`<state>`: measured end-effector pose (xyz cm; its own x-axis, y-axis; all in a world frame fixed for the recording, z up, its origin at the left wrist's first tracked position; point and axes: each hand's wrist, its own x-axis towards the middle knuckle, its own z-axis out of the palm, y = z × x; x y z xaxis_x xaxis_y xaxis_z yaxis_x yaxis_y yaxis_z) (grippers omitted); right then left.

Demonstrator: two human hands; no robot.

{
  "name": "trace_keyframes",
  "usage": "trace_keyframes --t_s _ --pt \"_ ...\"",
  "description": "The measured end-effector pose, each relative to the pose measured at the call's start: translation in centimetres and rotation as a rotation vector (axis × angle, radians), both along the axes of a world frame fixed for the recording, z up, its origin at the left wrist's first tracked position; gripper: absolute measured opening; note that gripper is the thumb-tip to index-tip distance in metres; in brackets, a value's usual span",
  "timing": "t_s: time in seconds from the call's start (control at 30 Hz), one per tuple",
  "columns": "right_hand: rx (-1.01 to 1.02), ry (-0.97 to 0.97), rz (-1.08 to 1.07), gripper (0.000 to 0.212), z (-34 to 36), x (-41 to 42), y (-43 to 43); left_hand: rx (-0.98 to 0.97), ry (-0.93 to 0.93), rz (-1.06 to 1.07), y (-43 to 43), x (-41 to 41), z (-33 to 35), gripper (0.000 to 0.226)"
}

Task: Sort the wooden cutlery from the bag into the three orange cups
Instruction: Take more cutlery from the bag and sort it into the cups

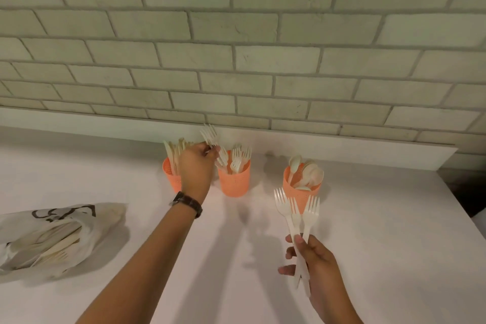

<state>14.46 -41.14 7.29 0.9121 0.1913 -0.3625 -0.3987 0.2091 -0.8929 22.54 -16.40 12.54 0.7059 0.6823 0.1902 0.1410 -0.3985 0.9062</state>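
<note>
- bag (60,237): lies on its side at the far left of the worktop (381,231), mouth facing right, pale cutlery showing inside.
- left cup (169,179): orange, upright near the wall (236,47), holds knives (172,151); partly hidden behind the left hand.
- left hand (197,166): reached forward, watch (188,204) on the wrist, fingers pinching a fork (209,134) by its handle, tines up, between left cup and mid cup; blurred, count unclear.
- mid cup (234,181): orange, upright, just right of the left hand, holds standing forks (238,159), tines up.
- right cup (299,192): orange, set apart to the right, holds spoons (307,172), bowls up.
- right hand (313,263): nearer the camera, fingers curled round the handles of three forks (297,208), tines up, fanned in front of the right cup.
</note>
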Motion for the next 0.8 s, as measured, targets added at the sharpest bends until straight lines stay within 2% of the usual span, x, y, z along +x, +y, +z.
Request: trace_keyframes --t_s 0.07,0.13,0.23,0.3,0.4,0.5,0.63,0.7,0.8 --pt "0.04 0.005 -0.009 0.021 -0.1 0.3 -0.2 0.086 0.036 -0.012 -0.3 1.3 -0.7 0.028" --pt "-0.024 -0.028 0.022 0.016 0.0 0.4 -0.2 0.125 0.1 -0.055 -0.6 2.0 -2.0 0.009" --pt "-0.163 -0.103 0.031 0.022 -0.3 0.7 -0.2 0.15 0.266 -0.151 -0.8 2.2 -3.9 0.031" --pt "-0.211 -0.151 0.046 0.023 -0.3 1.0 -0.3 0.11 0.297 -0.186 -0.7 2.1 -4.6 0.034" --pt "-0.246 -0.18 0.114 0.023 0.0 2.1 -0.1 0.011 0.267 -0.16 -0.4 1.3 -4.2 0.044" --pt "-0.291 -0.243 0.158 0.02 1.1 3.8 0.9 0.015 0.172 -0.09 -0.2 -0.7 -3.2 0.05" --pt "-0.409 -0.421 0.15 0.021 2.0 7.1 3.6 -0.082 0.044 -0.058 -0.7 -5.0 -2.4 0.032" --pt "-0.412 -0.453 0.16 0.025 2.5 8.8 5.2 -0.151 0.002 -0.049 -0.9 -7.1 -2.3 0.023" --pt "-0.387 -0.489 0.209 0.019 3.6 10.6 8.1 -0.262 -0.051 -0.008 -0.7 -9.8 -2.1 0.02"
